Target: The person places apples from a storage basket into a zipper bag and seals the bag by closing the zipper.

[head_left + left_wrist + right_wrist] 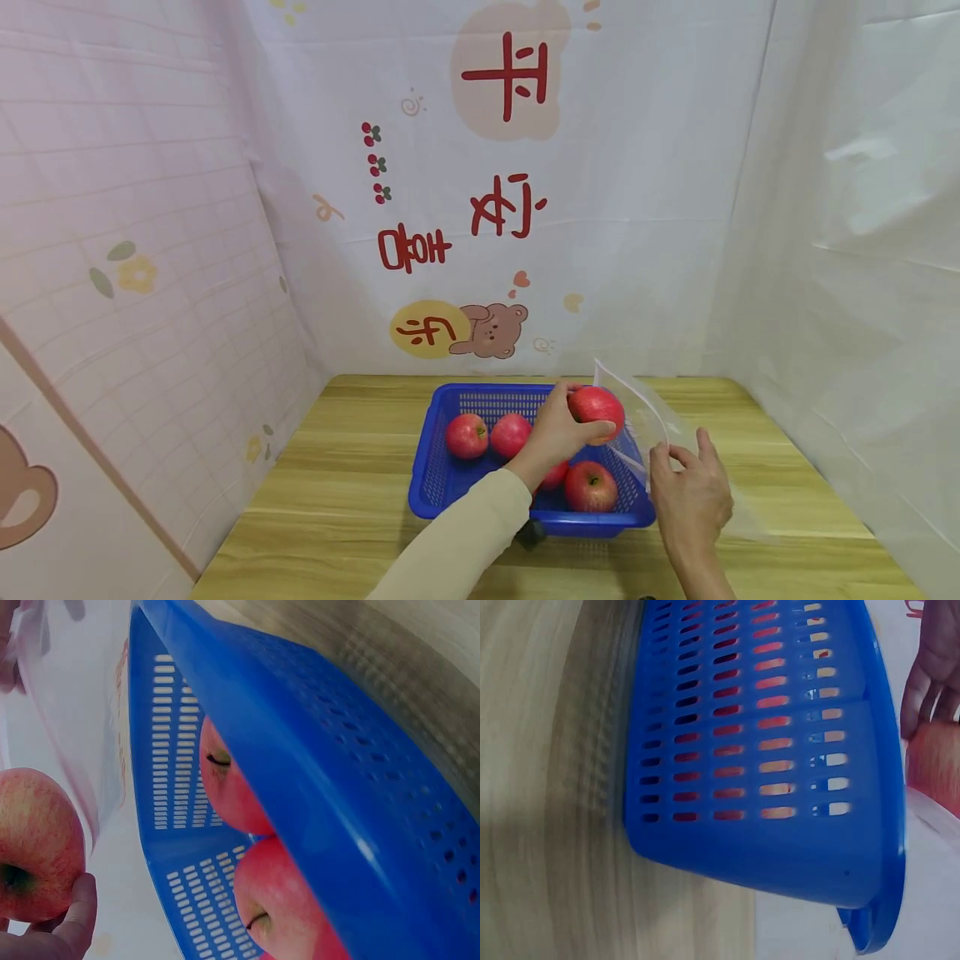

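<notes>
My left hand (560, 429) grips a red apple (597, 412) above the right side of a blue plastic basket (423, 467). In the left wrist view, thumb and fingers hold the lower part of this apple (37, 840), its stem hollow facing the camera. A clear zip bag (637, 400) stands right beside the apple, its mouth spread toward it. My right hand (690, 496) pinches the bag's near edge between thumb and fingers, just beyond the basket's right rim. Several apples lie in the basket, among them one at the near right (591, 487); my left forearm partly hides others.
The basket stands on a wood-grain table (322, 483). A small dark object (530, 533) lies at its front edge, partly behind the left sleeve (457, 542). White printed cloth (637, 208) hangs at the back and both sides.
</notes>
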`<state>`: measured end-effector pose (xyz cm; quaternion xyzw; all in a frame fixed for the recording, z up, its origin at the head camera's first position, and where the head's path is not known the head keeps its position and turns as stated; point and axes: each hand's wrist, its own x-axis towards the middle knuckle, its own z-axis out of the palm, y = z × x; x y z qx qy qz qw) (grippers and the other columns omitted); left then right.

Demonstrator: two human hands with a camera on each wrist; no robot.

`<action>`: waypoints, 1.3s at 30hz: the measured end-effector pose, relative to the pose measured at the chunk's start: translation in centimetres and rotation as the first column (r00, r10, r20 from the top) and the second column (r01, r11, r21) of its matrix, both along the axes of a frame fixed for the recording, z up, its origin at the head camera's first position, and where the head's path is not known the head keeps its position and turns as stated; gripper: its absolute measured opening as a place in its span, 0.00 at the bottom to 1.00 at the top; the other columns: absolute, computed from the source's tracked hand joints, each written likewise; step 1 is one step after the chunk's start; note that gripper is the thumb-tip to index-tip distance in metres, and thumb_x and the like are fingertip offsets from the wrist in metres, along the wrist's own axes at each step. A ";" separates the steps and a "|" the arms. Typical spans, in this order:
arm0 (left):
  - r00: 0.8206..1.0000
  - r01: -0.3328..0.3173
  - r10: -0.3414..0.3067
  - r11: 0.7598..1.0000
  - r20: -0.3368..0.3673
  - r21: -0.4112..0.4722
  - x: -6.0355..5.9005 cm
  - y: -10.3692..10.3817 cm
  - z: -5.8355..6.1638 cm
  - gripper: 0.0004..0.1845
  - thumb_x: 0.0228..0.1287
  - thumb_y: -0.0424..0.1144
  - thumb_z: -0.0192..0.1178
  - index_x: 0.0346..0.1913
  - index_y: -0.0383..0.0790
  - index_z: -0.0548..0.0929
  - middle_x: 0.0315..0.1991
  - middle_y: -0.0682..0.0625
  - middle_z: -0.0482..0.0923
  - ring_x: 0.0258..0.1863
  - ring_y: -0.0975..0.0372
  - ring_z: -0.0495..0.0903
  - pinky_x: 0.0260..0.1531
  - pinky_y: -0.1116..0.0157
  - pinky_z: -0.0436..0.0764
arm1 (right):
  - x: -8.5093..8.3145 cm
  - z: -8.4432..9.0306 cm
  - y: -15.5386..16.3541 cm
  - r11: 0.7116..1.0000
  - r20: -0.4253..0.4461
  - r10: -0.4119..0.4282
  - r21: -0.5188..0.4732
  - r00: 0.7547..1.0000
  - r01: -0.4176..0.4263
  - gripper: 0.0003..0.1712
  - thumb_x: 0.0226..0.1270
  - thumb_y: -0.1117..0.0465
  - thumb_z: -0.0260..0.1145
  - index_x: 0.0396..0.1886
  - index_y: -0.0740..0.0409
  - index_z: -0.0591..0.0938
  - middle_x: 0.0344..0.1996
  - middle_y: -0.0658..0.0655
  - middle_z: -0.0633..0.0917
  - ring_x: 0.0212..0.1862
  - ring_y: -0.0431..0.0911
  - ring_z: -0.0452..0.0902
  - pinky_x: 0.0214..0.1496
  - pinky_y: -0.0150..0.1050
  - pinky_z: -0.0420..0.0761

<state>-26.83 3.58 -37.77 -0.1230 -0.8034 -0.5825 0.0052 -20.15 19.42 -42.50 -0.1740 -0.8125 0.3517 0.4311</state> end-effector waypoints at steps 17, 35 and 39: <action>0.997 -0.004 -0.004 0.995 -0.081 -0.097 0.3 2.9 -0.3 0.34 0.48 0.45 0.79 0.57 0.50 0.74 0.49 0.58 0.75 0.47 0.65 0.76 0.45 0.65 0.80 | 0.2 0.9 -0.9 0.999 -0.039 0.013 0.047 0.999 -0.011 0.15 0.62 0.60 0.65 0.30 0.70 0.89 0.61 0.68 0.78 0.59 0.67 0.74 0.42 0.67 0.74; 0.985 0.060 -0.090 0.980 -0.150 -0.189 1.0 3.3 0.0 0.24 0.61 0.39 0.68 0.61 0.46 0.79 0.56 0.52 0.78 0.54 0.61 0.77 0.54 0.65 0.78 | 0.0 1.0 -0.5 0.998 -0.096 -0.024 0.051 0.995 0.029 0.15 0.62 0.59 0.66 0.29 0.70 0.89 0.60 0.67 0.79 0.59 0.65 0.75 0.42 0.65 0.75; 0.974 0.023 -0.053 0.990 -0.219 -0.141 0.7 2.4 0.1 0.19 0.62 0.35 0.64 0.57 0.40 0.81 0.54 0.47 0.79 0.55 0.57 0.77 0.56 0.64 0.76 | 0.0 1.1 -0.3 0.998 -0.097 -0.029 0.049 0.995 0.034 0.15 0.62 0.59 0.66 0.29 0.69 0.89 0.59 0.66 0.80 0.59 0.65 0.76 0.41 0.65 0.75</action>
